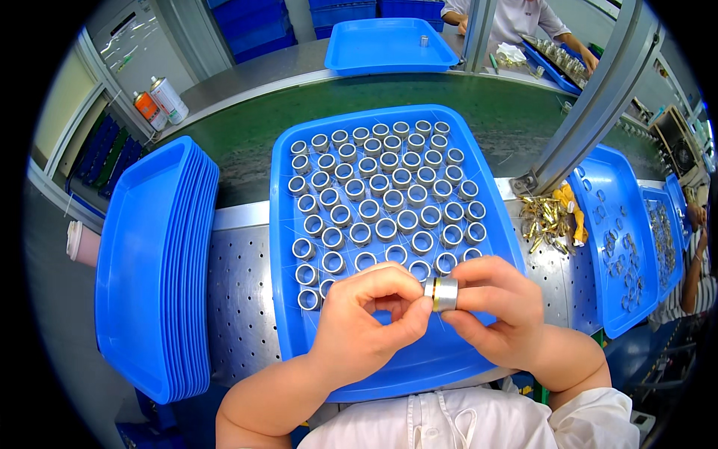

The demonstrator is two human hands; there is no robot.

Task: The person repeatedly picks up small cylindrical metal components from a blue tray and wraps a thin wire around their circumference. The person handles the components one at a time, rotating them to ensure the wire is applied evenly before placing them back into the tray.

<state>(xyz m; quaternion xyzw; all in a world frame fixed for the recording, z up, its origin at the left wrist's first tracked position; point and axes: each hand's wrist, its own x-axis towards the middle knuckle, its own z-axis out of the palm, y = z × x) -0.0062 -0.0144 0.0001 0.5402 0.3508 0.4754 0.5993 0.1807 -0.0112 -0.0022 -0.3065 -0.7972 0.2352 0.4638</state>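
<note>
Above the near part of a blue tray (284, 224), my left hand (374, 310) and my right hand (502, 308) meet at a short silver metal sleeve (447, 294). A thin gold-coloured band circles it near its left end. My left thumb and forefinger pinch that left end; whether they hold a separate small part there is hidden. My right thumb and fingers grip the sleeve from the right. Rows of similar metal sleeves (393, 200) stand upright in the tray, their round openings facing up. My hands cover some of the nearest ones.
Stacked blue trays (153, 277) stand at the left. On the right are a pile of brass-coloured parts (547, 221), a yellow cloth (572, 213) and a tray of clear rings (621, 299). A metal post (591, 105) rises beside the green belt (247, 135). Another person (516, 22) works opposite.
</note>
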